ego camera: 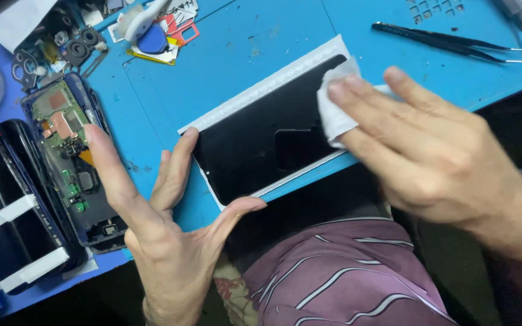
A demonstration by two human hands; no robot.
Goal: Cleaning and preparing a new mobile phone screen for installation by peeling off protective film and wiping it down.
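Bottom right of frame: purple striped cloth [345, 278], lap level, below the mat edge.

Lower centre: left hand [164, 241], fingers spread wide, nothing clasped. Thumb tip pressed against the near corner of the screen [261, 139]; a middle finger touching its left edge; index finger stretched out to the left, lying over the opened phone [70, 157].

Centre: screen, black glass, lying flat and slanted on the blue mat [231, 54], near corner poking past the mat edge. White strip along its far long side and a thin pale border on the near side.

Right of centre: right hand [430, 151], fingers held together and flat, pressing a small white wipe [336, 102] onto the right end of the screen (pinned under the fingertips, not gripped in a fist).

Left of frame: opened phone, blue frame, green board and copper-coloured parts exposed. Further left, a dark panel [7, 223] crossed by white tape strips.

Upper left: clutter of small black parts, a blue disc [152, 41], a white-handled tool, red and yellow card scraps.

Upper right: black tweezers [448, 42] on the mat, well apart from the hands.
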